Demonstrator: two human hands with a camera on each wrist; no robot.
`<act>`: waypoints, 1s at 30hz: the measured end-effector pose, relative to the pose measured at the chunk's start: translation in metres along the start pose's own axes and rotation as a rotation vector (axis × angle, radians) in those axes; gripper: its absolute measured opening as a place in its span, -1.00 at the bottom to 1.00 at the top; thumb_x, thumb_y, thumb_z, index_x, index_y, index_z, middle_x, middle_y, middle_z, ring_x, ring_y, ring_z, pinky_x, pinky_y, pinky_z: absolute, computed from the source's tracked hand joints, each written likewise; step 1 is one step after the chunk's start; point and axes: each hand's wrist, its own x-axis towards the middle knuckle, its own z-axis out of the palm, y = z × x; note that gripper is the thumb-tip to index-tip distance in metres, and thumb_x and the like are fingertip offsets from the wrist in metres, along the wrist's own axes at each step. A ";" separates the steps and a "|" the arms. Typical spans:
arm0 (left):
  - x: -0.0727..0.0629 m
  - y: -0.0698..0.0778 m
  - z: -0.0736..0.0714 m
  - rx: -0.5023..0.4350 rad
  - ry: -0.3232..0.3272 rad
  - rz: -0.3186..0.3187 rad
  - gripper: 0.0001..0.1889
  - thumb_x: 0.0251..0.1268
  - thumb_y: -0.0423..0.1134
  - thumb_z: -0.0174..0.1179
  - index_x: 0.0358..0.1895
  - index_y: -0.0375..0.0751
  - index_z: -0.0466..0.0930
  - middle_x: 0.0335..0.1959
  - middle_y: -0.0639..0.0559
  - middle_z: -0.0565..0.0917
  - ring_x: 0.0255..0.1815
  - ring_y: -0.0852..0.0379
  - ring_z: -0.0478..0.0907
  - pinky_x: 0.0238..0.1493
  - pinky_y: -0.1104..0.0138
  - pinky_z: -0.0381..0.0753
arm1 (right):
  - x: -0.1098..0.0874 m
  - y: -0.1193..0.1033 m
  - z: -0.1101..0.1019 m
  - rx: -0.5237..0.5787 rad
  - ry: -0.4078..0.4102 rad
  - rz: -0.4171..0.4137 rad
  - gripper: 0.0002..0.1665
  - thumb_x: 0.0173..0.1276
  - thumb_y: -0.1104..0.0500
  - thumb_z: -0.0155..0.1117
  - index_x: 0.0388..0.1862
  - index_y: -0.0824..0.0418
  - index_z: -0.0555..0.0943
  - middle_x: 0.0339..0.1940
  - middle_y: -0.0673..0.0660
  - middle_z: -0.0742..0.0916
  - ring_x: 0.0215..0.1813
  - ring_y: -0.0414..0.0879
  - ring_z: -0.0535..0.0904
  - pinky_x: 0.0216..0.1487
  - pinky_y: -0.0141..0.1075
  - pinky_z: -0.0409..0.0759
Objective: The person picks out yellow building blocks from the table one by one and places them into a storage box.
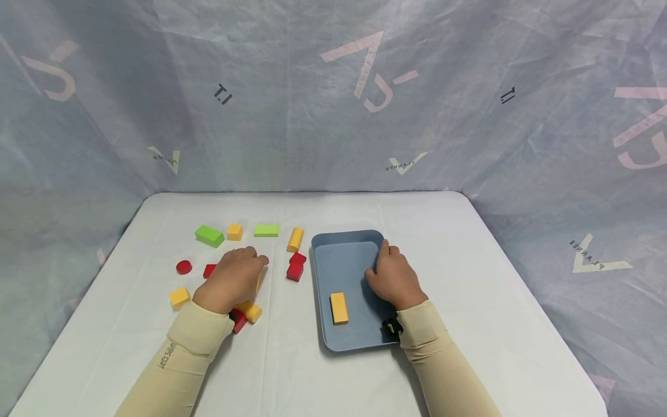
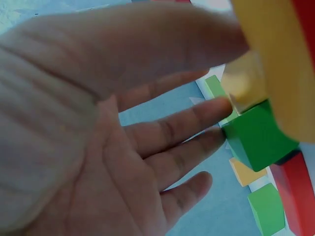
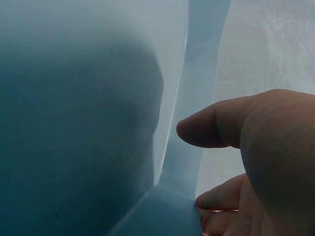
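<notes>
A white surface (image 1: 495,347) carries a blue-grey rectangular tray (image 1: 341,263); the right hand (image 1: 397,278) grips its right wall. The left hand (image 1: 231,281) is at a green block (image 2: 261,135); whether its fingers grip it, I cannot tell. Two red blocks (image 1: 294,271) lie between left hand and tray.

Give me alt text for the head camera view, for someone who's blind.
At a white table, a person's left hand is among scattered red, yellow and green blocks, while the right hand holds the right rim of a blue-grey tray with one yellow block inside. A grey printed cloth hangs behind.
</notes>
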 end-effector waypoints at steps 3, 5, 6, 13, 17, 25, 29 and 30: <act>0.000 0.000 0.000 -0.030 -0.022 -0.025 -0.53 0.19 -0.41 0.42 0.21 -0.28 0.65 0.18 -0.24 0.63 0.24 -0.24 0.52 0.34 -0.14 0.48 | 0.000 0.000 0.000 -0.003 0.000 -0.002 -0.03 0.43 0.04 0.23 0.59 0.56 0.10 0.42 0.53 0.46 0.29 0.38 0.56 0.16 0.17 0.62; -0.001 0.000 0.000 -0.036 -0.031 -0.032 -0.53 0.20 -0.41 0.40 0.23 -0.28 0.65 0.28 -0.25 0.61 0.36 -0.29 0.46 0.40 -0.17 0.43 | 0.000 0.000 0.000 -0.002 0.000 0.000 -0.03 0.43 0.03 0.23 0.59 0.55 0.10 0.42 0.53 0.47 0.29 0.38 0.56 0.16 0.17 0.62; -0.001 0.000 0.000 -0.035 -0.035 -0.033 -0.53 0.21 -0.41 0.39 0.23 -0.28 0.65 0.29 -0.25 0.61 0.39 -0.29 0.44 0.42 -0.17 0.41 | 0.000 0.000 0.000 -0.002 0.000 0.002 -0.03 0.43 0.03 0.24 0.59 0.55 0.10 0.42 0.53 0.46 0.29 0.38 0.56 0.16 0.17 0.62; -0.005 0.002 -0.001 0.001 -0.020 0.001 -0.61 0.19 -0.39 0.43 0.12 -0.27 0.70 0.16 -0.19 0.69 0.29 -0.24 0.51 0.38 -0.13 0.46 | 0.000 0.000 0.001 0.002 -0.003 0.001 -0.04 0.43 0.04 0.21 0.59 0.55 0.10 0.42 0.53 0.46 0.30 0.38 0.56 0.16 0.18 0.62; -0.006 0.002 -0.002 0.001 -0.020 0.006 -0.57 0.11 -0.37 0.49 0.10 -0.27 0.71 0.14 -0.18 0.69 0.29 -0.24 0.51 0.39 -0.15 0.44 | -0.001 0.000 0.002 0.004 -0.007 0.005 -0.04 0.43 0.05 0.20 0.59 0.55 0.09 0.43 0.53 0.45 0.31 0.37 0.56 0.17 0.18 0.61; -0.003 0.001 -0.002 -0.023 -0.030 0.000 -0.44 -0.10 -0.17 0.66 0.05 -0.22 0.72 0.01 -0.12 0.67 0.19 -0.19 0.52 0.34 -0.14 0.45 | -0.001 0.001 0.001 -0.001 0.000 0.004 -0.04 0.43 0.04 0.21 0.59 0.55 0.09 0.43 0.52 0.46 0.30 0.37 0.56 0.16 0.17 0.62; -0.002 0.001 -0.001 -0.041 -0.040 -0.007 -0.43 -0.12 -0.15 0.67 0.03 -0.22 0.71 -0.07 -0.09 0.67 0.14 -0.16 0.51 0.30 -0.11 0.48 | -0.001 0.001 0.001 -0.002 0.002 0.005 -0.03 0.43 0.04 0.20 0.60 0.54 0.09 0.42 0.52 0.46 0.29 0.37 0.57 0.16 0.17 0.62; -0.002 0.001 -0.001 -0.040 -0.040 -0.007 -0.43 -0.12 -0.15 0.67 0.03 -0.22 0.71 -0.09 -0.08 0.67 0.13 -0.15 0.51 0.29 -0.09 0.49 | -0.001 0.001 0.001 0.000 0.004 0.003 -0.04 0.43 0.04 0.20 0.60 0.54 0.10 0.42 0.52 0.46 0.29 0.37 0.57 0.15 0.17 0.62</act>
